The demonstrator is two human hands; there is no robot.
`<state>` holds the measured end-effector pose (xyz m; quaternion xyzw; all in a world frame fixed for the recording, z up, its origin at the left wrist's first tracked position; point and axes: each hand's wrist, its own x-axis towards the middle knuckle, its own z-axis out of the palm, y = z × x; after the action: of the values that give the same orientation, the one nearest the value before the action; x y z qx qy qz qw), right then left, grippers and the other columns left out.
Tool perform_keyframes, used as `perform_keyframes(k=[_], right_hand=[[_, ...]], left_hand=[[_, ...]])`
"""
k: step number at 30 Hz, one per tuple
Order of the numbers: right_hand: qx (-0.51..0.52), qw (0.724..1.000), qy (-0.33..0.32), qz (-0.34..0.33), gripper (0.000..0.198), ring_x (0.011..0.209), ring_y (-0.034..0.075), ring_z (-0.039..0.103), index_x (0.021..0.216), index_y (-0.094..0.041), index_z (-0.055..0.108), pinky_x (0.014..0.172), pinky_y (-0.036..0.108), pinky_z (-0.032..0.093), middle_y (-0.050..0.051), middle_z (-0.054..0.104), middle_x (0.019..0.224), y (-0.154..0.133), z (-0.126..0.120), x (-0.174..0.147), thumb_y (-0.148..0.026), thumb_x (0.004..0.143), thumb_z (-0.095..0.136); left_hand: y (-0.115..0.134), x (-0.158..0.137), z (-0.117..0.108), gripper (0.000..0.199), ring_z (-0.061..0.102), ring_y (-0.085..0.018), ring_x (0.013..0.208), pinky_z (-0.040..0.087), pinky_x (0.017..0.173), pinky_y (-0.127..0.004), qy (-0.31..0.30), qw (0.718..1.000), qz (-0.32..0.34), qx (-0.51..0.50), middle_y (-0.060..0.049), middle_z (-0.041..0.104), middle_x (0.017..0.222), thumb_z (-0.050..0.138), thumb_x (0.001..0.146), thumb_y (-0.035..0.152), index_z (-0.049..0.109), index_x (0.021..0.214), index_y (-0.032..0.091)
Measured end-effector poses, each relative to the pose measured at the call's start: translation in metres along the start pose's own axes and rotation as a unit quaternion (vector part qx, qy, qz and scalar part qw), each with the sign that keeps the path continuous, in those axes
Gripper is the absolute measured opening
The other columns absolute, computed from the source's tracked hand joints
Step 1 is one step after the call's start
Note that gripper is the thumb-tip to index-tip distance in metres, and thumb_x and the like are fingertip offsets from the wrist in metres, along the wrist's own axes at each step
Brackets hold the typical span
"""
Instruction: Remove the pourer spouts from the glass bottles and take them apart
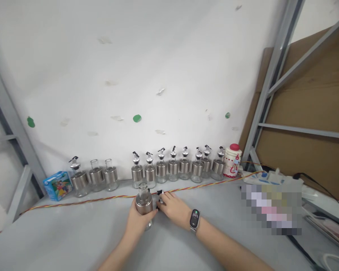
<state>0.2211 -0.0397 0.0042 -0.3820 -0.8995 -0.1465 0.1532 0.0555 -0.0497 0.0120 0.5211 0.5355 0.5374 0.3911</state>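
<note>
The left hand [137, 219] wraps around a steel-banded glass bottle [144, 203], its neck uncapped, short of the counter's [81, 237] back edge. Just beside it, the right hand [173, 207], curled nearly closed, pinches a mostly hidden pourer stopper [160, 192] with black parts.

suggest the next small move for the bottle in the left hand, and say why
Probably lift the small dark piece in the right hand over the bottle: the left hand holds it mouth up, its neck is bare, and most bottles in the back row have dark-tipped spouts.
</note>
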Motion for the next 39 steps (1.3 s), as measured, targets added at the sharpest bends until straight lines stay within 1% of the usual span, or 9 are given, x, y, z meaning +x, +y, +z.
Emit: perform_keyframes(k=[3, 7, 10, 13, 15, 17, 24, 35, 39], right_hand=[[0.215, 0.97, 0.075, 0.086, 0.029, 0.1, 0.02, 0.045, 0.106, -0.017, 0.055, 0.082, 0.035, 0.039, 0.011, 0.049, 0.107, 0.008, -0.005, -0.002, -0.012, 0.078, 0.048], [0.582, 0.762, 0.162, 0.235, 0.032, 0.092, 0.019, 0.051, 0.11, -0.017, 0.052, 0.08, 0.036, 0.042, 0.01, 0.054, 0.104, 0.02, -0.019, -0.003, -0.024, 0.079, 0.049], [0.684, 0.671, 0.154, 0.242, 0.029, 0.088, 0.017, 0.055, 0.106, -0.015, 0.054, 0.078, 0.033, 0.043, 0.009, 0.058, 0.099, 0.023, -0.036, -0.003, -0.028, 0.081, 0.046], [0.79, 0.543, 0.165, 0.232, 0.023, 0.089, 0.015, 0.055, 0.096, -0.016, 0.06, 0.078, 0.03, 0.042, 0.008, 0.06, 0.097, 0.019, -0.057, 0.003, -0.025, 0.077, 0.055], [0.817, 0.504, 0.18, 0.216, 0.017, 0.091, 0.015, 0.055, 0.09, -0.017, 0.062, 0.077, 0.029, 0.042, 0.006, 0.06, 0.097, 0.012, -0.072, 0.011, -0.025, 0.075, 0.058], [0.811, 0.519, 0.184, 0.198, 0.015, 0.093, 0.016, 0.054, 0.087, -0.018, 0.062, 0.079, 0.029, 0.041, 0.006, 0.061, 0.098, 0.002, -0.087, 0.021, -0.027, 0.075, 0.059], [0.693, 0.682, 0.128, 0.196, 0.025, 0.086, 0.018, 0.055, 0.082, -0.015, 0.063, 0.077, 0.03, 0.04, 0.006, 0.065, 0.086, -0.019, -0.102, 0.039, -0.038, 0.077, 0.054], [0.544, 0.81, 0.111, 0.189, 0.025, 0.08, 0.019, 0.055, 0.08, -0.017, 0.065, 0.072, 0.03, 0.041, 0.004, 0.063, 0.08, -0.013, -0.104, 0.036, -0.039, 0.076, 0.055], [0.512, 0.83, 0.13, 0.178, 0.021, 0.079, 0.018, 0.054, 0.079, -0.019, 0.066, 0.074, 0.029, 0.04, 0.003, 0.061, 0.079, -0.02, -0.098, 0.033, -0.036, 0.077, 0.054]], left_hand=[[-0.002, 0.0, 0.0, 0.047, 0.062, -0.024, 0.071, 0.047, 0.068, -0.035, 0.001, 1.0, 0.005, -0.007, -0.004, 0.067, 0.074, 0.075, 0.04, 0.023, 0.056, 0.082, 0.015], [-0.007, 0.001, 0.001, 0.049, 0.062, -0.024, 0.076, 0.046, 0.072, -0.036, -0.016, 1.0, 0.004, -0.024, -0.006, 0.066, 0.081, 0.075, 0.041, 0.021, 0.055, 0.086, 0.015], [-0.008, -0.002, 0.003, 0.051, 0.061, -0.025, 0.082, 0.045, 0.077, -0.037, -0.054, 0.998, 0.01, -0.024, -0.007, 0.066, 0.085, 0.075, 0.043, 0.023, 0.054, 0.089, 0.015], [-0.005, -0.009, 0.007, 0.053, 0.059, -0.025, 0.087, 0.044, 0.079, -0.036, -0.129, 0.99, 0.033, -0.036, -0.008, 0.065, 0.091, 0.075, 0.046, 0.025, 0.054, 0.094, 0.015], [-0.003, -0.016, 0.009, 0.056, 0.058, -0.025, 0.09, 0.044, 0.081, -0.036, -0.17, 0.984, 0.046, -0.039, -0.009, 0.064, 0.095, 0.074, 0.049, 0.025, 0.053, 0.099, 0.015], [-0.001, -0.021, 0.011, 0.059, 0.057, -0.026, 0.092, 0.043, 0.081, -0.036, -0.2, 0.978, 0.048, -0.03, -0.01, 0.063, 0.097, 0.074, 0.051, 0.026, 0.051, 0.103, 0.015], [-0.001, -0.027, 0.009, 0.056, 0.056, -0.027, 0.088, 0.044, 0.079, -0.036, -0.209, 0.976, 0.051, -0.025, -0.007, 0.063, 0.094, 0.074, 0.052, 0.03, 0.052, 0.101, 0.017], [-0.004, -0.024, 0.008, 0.059, 0.054, -0.027, 0.092, 0.042, 0.083, -0.036, -0.212, 0.974, 0.076, -0.035, -0.007, 0.062, 0.098, 0.074, 0.052, 0.027, 0.051, 0.105, 0.019], [-0.003, -0.026, 0.009, 0.061, 0.055, -0.026, 0.091, 0.044, 0.081, -0.036, -0.224, 0.971, 0.07, -0.052, -0.006, 0.061, 0.096, 0.073, 0.054, 0.028, 0.047, 0.109, 0.018]])
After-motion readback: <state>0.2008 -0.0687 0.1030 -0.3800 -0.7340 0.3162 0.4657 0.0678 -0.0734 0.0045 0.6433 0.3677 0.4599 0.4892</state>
